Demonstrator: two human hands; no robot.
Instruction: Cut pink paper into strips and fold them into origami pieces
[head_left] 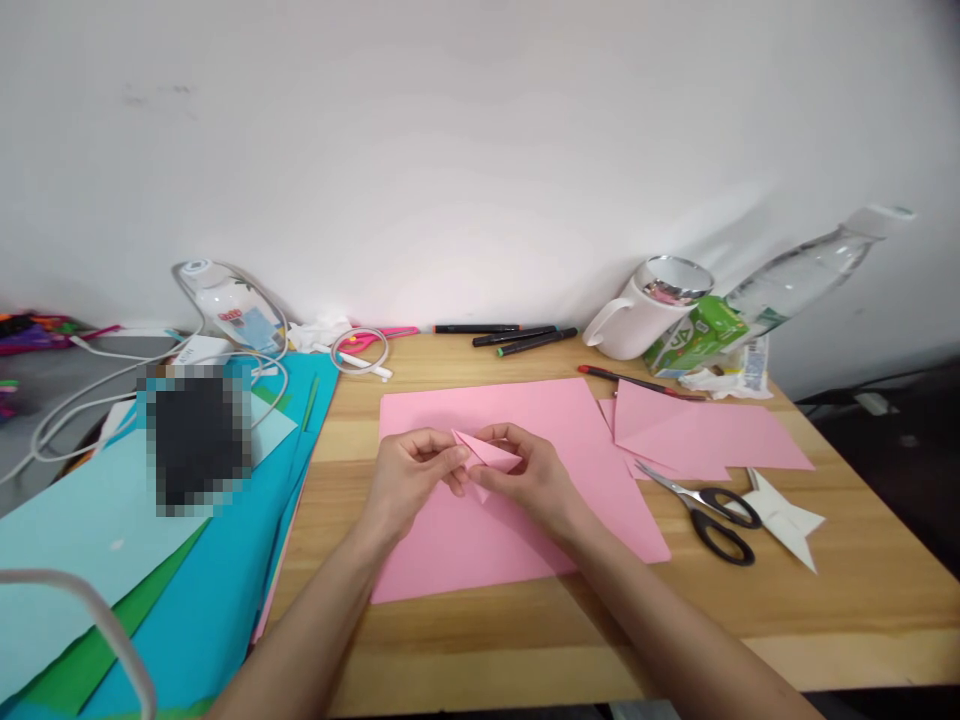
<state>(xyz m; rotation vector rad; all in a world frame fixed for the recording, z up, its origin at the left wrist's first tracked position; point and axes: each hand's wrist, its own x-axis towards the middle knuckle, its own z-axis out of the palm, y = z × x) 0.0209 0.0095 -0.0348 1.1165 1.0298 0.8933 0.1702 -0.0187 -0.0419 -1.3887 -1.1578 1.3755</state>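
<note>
A small folded piece of pink paper (pixel 491 455) is held between both my hands, its pointed flap facing right. My left hand (pixel 409 475) pinches its left end between thumb and fingers. On the right side, my right hand (pixel 532 475) grips it with the thumb in front and the fingers behind. Beneath the hands lies a large flat pink sheet (pixel 465 555) on the wooden table. Parts of the folded paper are covered by my fingers.
Black-handled scissors (pixel 705 510) lie at right, beside a white folded paper star (pixel 784 515) and pink paper pieces (pixel 697 435). Several markers (pixel 525 338), a mug (pixel 637 315) and a tilted plastic bottle (pixel 810 265) stand along the back. Coloured sheets (pixel 225 600) and a cable (pixel 67 400) cover the left.
</note>
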